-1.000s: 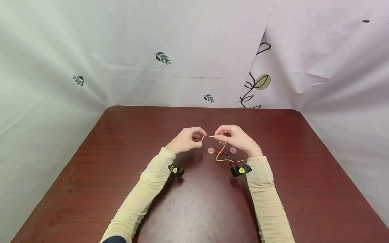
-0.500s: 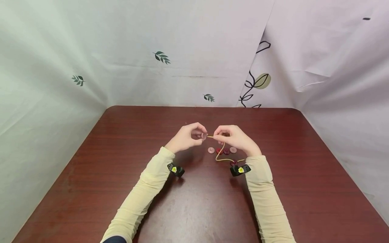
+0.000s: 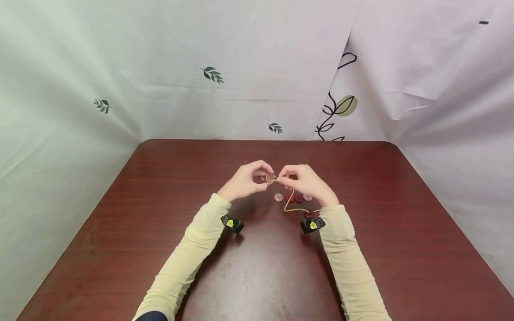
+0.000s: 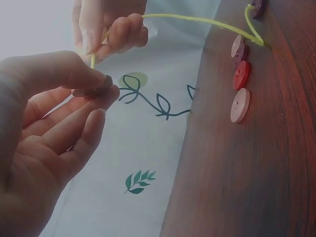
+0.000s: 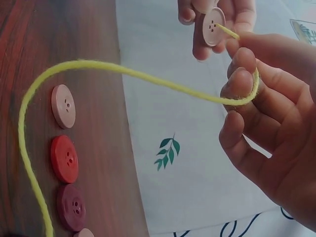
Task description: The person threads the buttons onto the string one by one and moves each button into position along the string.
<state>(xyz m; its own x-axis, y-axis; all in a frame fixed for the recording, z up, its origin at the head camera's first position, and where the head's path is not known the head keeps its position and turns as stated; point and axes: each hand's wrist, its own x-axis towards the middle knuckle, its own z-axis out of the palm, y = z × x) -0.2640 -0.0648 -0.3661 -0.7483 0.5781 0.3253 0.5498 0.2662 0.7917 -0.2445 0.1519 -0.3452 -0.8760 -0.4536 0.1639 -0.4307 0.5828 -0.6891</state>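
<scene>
My left hand [image 3: 246, 182] pinches a pale pink button [image 5: 214, 27] by its edge, its holed face turned toward the right hand. Between thumb and fingertips of my right hand [image 3: 302, 182] is a yellow string [image 5: 148, 76], pinched close to its tip. In the right wrist view that tip meets one of the button's holes. From the right hand the string droops to the table, where a dark maroon button [image 3: 308, 214] sits on it. A row of loose buttons lies below the hands: a pink button [image 5: 64, 106], a red button [image 5: 64, 159], a maroon button [image 5: 71, 207] and another pink one.
The dark red-brown wooden table [image 3: 160, 214] has rounded far corners. Pale curtain sheets [image 3: 241, 53] with printed leaves hang behind it and at both sides. A small black camera is strapped to each wrist.
The left hand has risen slightly and turned the pink button's face toward the right hand. My right hand has moved left, bringing the string's tip to the button.
</scene>
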